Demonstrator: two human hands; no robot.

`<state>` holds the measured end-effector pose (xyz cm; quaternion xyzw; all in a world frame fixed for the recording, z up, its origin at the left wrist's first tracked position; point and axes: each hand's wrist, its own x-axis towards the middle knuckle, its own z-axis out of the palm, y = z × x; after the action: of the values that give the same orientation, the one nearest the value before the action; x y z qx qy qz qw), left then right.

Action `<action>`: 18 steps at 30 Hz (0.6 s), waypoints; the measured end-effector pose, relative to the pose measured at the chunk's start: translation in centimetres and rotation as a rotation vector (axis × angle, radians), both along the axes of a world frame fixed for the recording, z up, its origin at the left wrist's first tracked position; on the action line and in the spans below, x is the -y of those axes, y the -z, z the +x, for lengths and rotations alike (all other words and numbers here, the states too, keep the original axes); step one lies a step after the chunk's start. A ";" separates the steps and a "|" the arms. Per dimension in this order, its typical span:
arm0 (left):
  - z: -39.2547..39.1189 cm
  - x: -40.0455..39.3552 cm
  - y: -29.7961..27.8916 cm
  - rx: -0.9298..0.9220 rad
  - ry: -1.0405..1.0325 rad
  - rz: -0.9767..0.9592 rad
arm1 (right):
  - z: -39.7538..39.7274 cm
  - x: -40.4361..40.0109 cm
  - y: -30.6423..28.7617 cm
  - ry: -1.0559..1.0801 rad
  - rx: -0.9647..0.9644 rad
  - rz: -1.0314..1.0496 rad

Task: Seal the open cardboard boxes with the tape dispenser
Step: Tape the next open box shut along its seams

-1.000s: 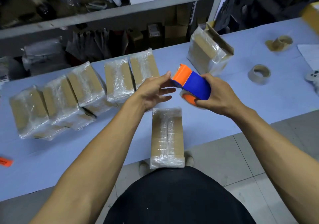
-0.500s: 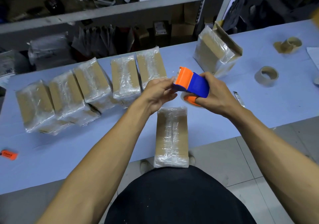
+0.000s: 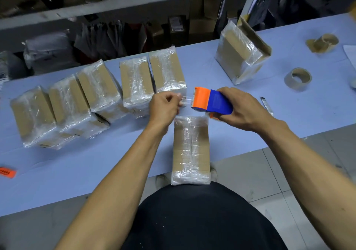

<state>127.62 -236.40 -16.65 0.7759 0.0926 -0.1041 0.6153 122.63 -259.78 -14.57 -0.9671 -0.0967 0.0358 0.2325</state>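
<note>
1. Head view: the right hand [image 3: 243,111] grips the blue-and-orange tape dispenser [image 3: 212,101], fingers curled round its body, above the far end of the near box [image 3: 190,149].
2. The left hand [image 3: 163,107] pinches the free end of the clear tape [image 3: 185,101] between curled fingers, just beside the dispenser's orange head.
3. The near box lies lengthwise at the front edge of the blue table [image 3: 77,165], wrapped in clear tape.
4. Five wrapped boxes [image 3: 98,89] sit in a row to the left; one open-flapped box [image 3: 243,51] stands at the far right.
5. A tape roll [image 3: 298,78] lies well to the right.
</note>
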 end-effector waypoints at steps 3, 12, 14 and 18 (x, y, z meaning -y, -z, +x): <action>0.2 -2.6 0.5 -0.072 -0.080 -0.030 | -0.7 1.9 0.6 0.031 -0.032 -0.052; -1.1 -3.4 2.5 -0.120 -0.106 0.003 | -1.4 3.9 2.5 0.065 -0.108 0.009; -1.3 -3.3 3.1 -0.136 -0.100 0.029 | -1.4 4.2 3.0 0.056 -0.120 0.004; -1.7 -3.1 4.9 -0.199 -0.066 0.076 | -1.4 4.6 4.7 0.056 -0.189 -0.021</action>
<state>125.90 -233.26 -21.50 0.7811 0.1825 -0.1569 0.5762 121.27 -264.36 -19.23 -0.9641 -0.0467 0.1216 0.2314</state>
